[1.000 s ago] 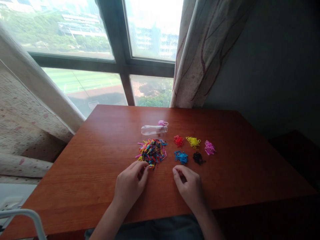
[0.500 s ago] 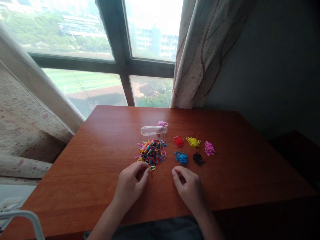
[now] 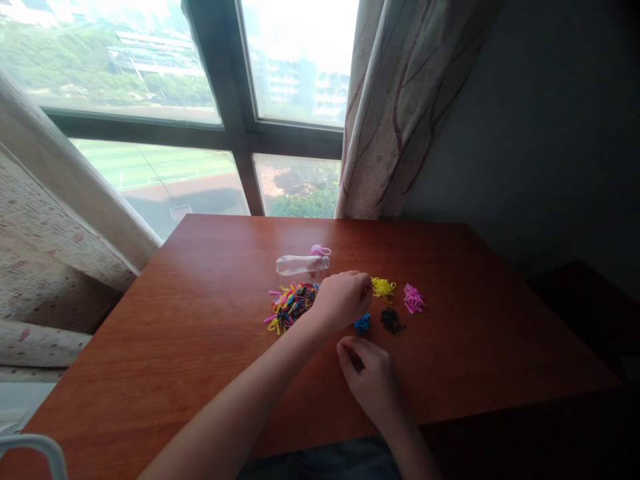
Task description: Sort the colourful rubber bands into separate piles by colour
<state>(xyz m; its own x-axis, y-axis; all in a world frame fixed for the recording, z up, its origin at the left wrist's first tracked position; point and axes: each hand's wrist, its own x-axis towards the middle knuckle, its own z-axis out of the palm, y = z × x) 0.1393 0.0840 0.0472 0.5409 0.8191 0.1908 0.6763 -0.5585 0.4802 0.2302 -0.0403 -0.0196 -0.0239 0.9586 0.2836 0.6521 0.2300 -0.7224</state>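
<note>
My left hand (image 3: 343, 298) reaches across the table with its fingers curled into a pinch, right beside the yellow heap (image 3: 383, 287) of small elastic bands; what it grips is hidden. It covers the red heap and part of the blue heap (image 3: 362, 324). A mixed pile of coloured bands (image 3: 289, 306) lies to its left. The black heap (image 3: 391, 321) and pink heap (image 3: 413, 299) lie to the right. My right hand (image 3: 373, 385) rests on the wooden table (image 3: 200, 333) nearer to me, fingers curled together, thumb against forefinger, nothing visible in it.
A clear plastic bottle (image 3: 302, 265) lies on its side behind the mixed pile, a pink cap (image 3: 320, 251) beside it. Beyond the table are a window (image 3: 200, 100) and curtains (image 3: 400, 107). A white rail (image 3: 30, 450) shows at bottom left.
My left hand has left the near edge of the mixed pile and swung right and forward over the red heap. The right hand has stayed almost still. The camera shifted slightly.
</note>
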